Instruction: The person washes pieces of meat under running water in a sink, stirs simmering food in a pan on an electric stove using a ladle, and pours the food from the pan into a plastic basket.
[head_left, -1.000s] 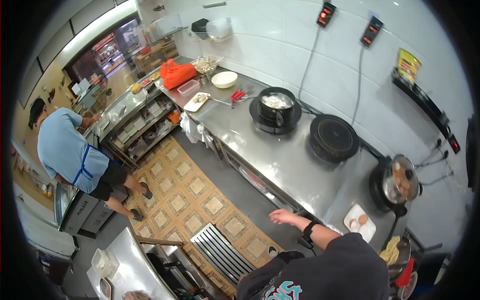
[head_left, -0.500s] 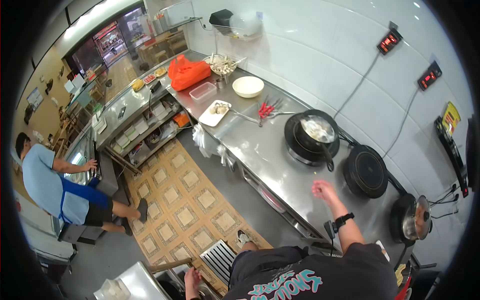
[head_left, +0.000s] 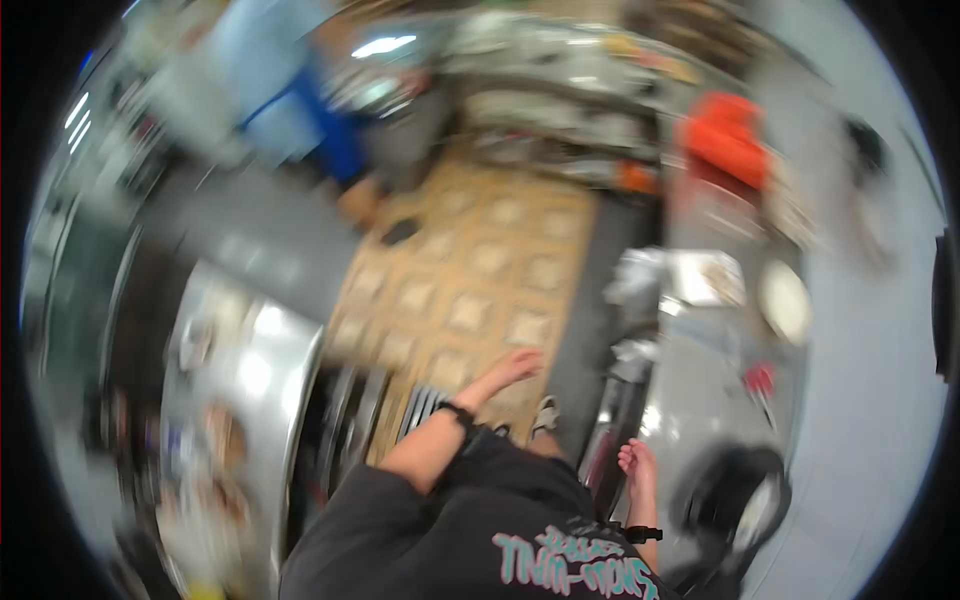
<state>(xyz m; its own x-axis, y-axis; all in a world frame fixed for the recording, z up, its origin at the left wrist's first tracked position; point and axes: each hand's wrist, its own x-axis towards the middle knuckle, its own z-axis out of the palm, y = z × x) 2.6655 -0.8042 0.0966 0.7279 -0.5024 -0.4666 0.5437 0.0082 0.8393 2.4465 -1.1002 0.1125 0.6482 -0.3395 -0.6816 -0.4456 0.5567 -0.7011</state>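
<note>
Head cam, v. blurry: L hand (head_left: 515, 368) is out over the tiled floor (head_left: 470, 310), fingers loose & slightly bent, nothing seen in it. R hand (head_left: 637, 460) is at the near edge of the steel counter (head_left: 690, 400), fingers half curled, no obj. visible; so 0 things gripped, as far as blur allows. Nearest kit to R hand is the black pot (head_left: 735, 490) on the counter, just beyond & apart from the fingers; pale contents, can't ID.

Poss. trouble: R forearm w/ its wrist strap (head_left: 645, 534) runs alongside the pot, so a careless body turn might knock it & spill the contents. Plastic bags (head_left: 635, 275) hang off the counter edge ahead of R hand; a passing arm could snag 1. Feet are near the slatted grate (head_left: 420, 408), so a misstep w/ eyes elsewhere may mean a trip.

Vs. 0.5 s ago: R hand was above the counter near the pot, now back at its edge; L hand was down by the steel table (head_left: 255, 350), now out over the floor. View has swung L: lidded pot & wall sockets are out of frame, co-worker (head_left: 275, 90) in lt. blue shows up top.
</note>
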